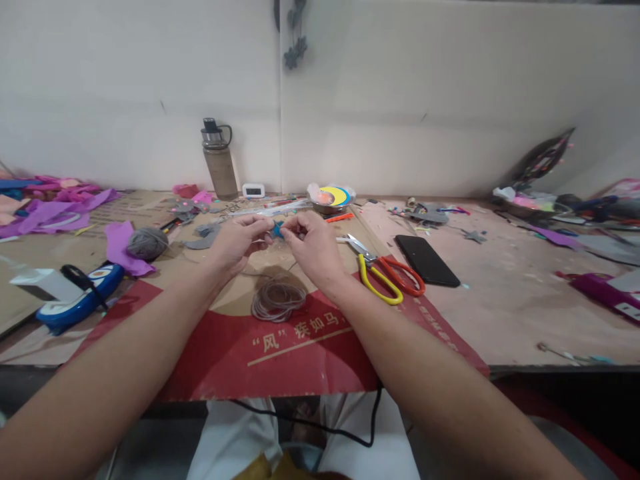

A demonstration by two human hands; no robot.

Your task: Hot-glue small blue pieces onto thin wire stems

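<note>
Between my two hands, above the cardboard sheet (310, 373), is a small blue piece (277, 229); its exact kind is too small to make out. My left hand (245, 239) pinches its left side with thumb and forefinger. From the right, my right hand (313, 243) grips the same piece with closed fingertips. Below the hands lies a loose coil of grey-brown cord (279, 299), with a strand running up toward the fingers. Scissors (383, 270) with one yellow and one red handle rest just right of my right hand.
A black phone (427, 260) lies right of the scissors. Behind stand a water bottle (219, 160), a small digital clock (253, 191) and a bowl (330, 207). On the left are a grey yarn ball (147, 243), purple felt scraps (65, 213) and a blue power strip (80, 303).
</note>
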